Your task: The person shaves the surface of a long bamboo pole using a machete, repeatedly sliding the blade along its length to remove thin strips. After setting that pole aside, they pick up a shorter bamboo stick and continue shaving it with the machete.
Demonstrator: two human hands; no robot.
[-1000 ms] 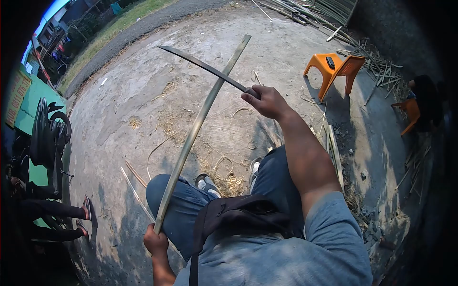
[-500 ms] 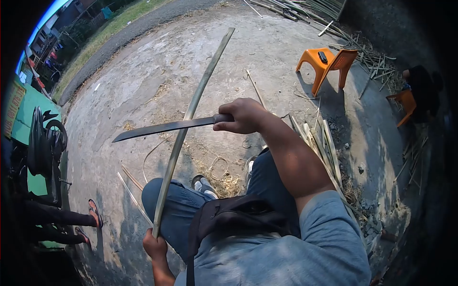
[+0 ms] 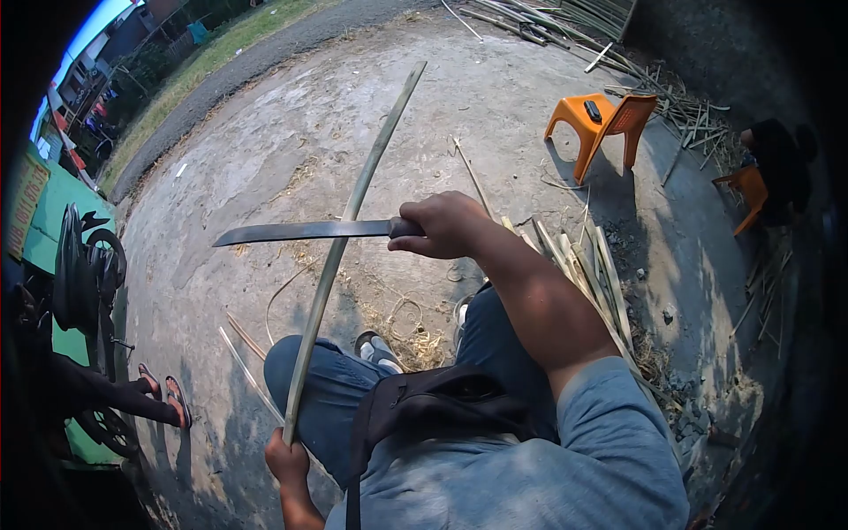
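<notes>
My right hand (image 3: 439, 227) is closed round the handle of a machete (image 3: 291, 231), its long dark blade pointing left. The blade crosses a long bamboo strip (image 3: 371, 168) near the strip's middle in this view. At the near end of that strip, my left hand (image 3: 288, 459) is wrapped round it beside my left knee. The strip rises from there past the knee, slanting away and to the right, its far end over the concrete. A black bag (image 3: 442, 402) lies across my lap.
Split bamboo pieces (image 3: 609, 274) lie by my right side. An orange chair (image 3: 601, 124) with a small black object on it stands ahead right. A person (image 3: 773, 172) sits at far right; another person's legs (image 3: 132, 397) are at left near a motorbike (image 3: 84, 274). Bamboo poles (image 3: 539, 22) lie behind.
The machete and my right hand have shifted slightly down, the blade now more level. The strip's far end has dipped a little. At left, the other person's feet have moved.
</notes>
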